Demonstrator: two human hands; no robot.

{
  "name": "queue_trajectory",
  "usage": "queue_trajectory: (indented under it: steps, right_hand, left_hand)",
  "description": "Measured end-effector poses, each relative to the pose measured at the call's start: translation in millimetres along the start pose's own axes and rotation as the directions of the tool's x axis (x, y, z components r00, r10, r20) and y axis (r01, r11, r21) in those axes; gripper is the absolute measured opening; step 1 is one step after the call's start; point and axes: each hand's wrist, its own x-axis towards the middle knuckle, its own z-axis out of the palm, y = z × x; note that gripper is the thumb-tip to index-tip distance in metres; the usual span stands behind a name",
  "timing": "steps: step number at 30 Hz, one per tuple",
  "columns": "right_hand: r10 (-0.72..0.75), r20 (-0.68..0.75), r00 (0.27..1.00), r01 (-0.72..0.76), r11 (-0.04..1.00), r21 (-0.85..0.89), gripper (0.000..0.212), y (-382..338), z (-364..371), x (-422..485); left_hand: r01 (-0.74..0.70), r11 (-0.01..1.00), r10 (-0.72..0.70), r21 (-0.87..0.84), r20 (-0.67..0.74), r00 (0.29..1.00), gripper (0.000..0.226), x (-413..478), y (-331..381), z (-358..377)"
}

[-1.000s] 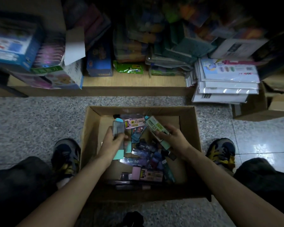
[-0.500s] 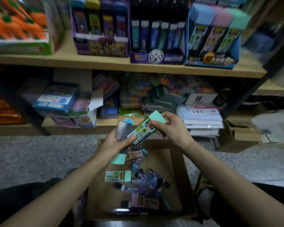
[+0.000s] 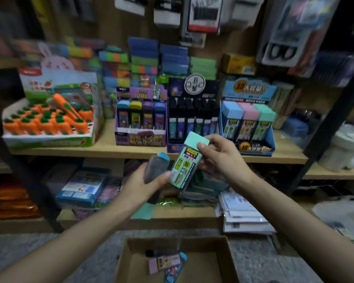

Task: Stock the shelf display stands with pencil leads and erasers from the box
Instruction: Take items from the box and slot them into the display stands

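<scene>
Head view, nearest item first. Cardboard box [image 3: 230, 262] sits open on the floor at the lower edge, with a pink-capped lead case [image 3: 164, 262] and at least one other pack loose inside. Stock remains to be moved.

Above the box, both hands are loaded. Left hand [image 3: 145, 186] has its fingers curled round a blue-capped lead case [image 3: 156, 168], and its thumb tip presses the lower edge of a second pack. A mint-coloured piece [image 3: 142, 211] shows below the palm; whether it is held cannot be told. Right hand [image 3: 223, 160] pinches the green-capped lead case [image 3: 186, 162] near its cap, thumb in front and fingers behind. That case is tilted, in the air before the shelf board [image 3: 131, 152], touching no stand.

Beyond, on the shelf, the blue display stand [image 3: 253, 148] has blue, pink and green columns and sits just right of the hands. The purple display stand [image 3: 140, 137] and black display stand [image 3: 192, 123] are to its left, with carrot erasers [image 3: 45, 123] farther left.

Findings, as judgement:
- **Full column:** the matching green column looks full at the front, so forcing the case in may tip its neighbours or shift the stand.
- **Crowded grip:** the left hand's load risks a dropped pack once the thumb lets go.
- **Wrong column:** similar caps invite misfiling.
- **Labels:** the stand labels are blurred, so the grade cannot be checked against them.
</scene>
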Motion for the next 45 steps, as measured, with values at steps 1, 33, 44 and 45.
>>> queue_trajectory:
  steps: [1, 33, 44, 45]
  right_hand:
    - [-0.033, -0.026, 0.999, 0.032, 0.999, -0.038, 0.006, -7, -3, 8]
    - [-0.106, -0.149, 0.983, -0.011, 0.778, -0.628, 0.014, 47, -228, 100]
    - [-0.295, -0.353, 0.888, -0.161, 0.519, -0.840, 0.027, 58, -215, 95]
    - [-0.303, -0.354, 0.885, -0.194, 0.452, -0.871, 0.028, 54, -211, 92]
  left_hand:
    - [0.001, 1.000, -0.003, -0.031, -0.048, 0.999, 0.043, 5, 6, -5]
    - [0.188, 0.825, -0.179, -0.533, 0.069, 0.981, 0.050, 81, 51, 88]
    - [0.193, 0.803, -0.198, -0.563, 0.053, 0.979, 0.048, 80, 49, 85]
    - [0.195, 0.803, -0.202, -0.563, 0.051, 0.978, 0.048, 79, 50, 84]
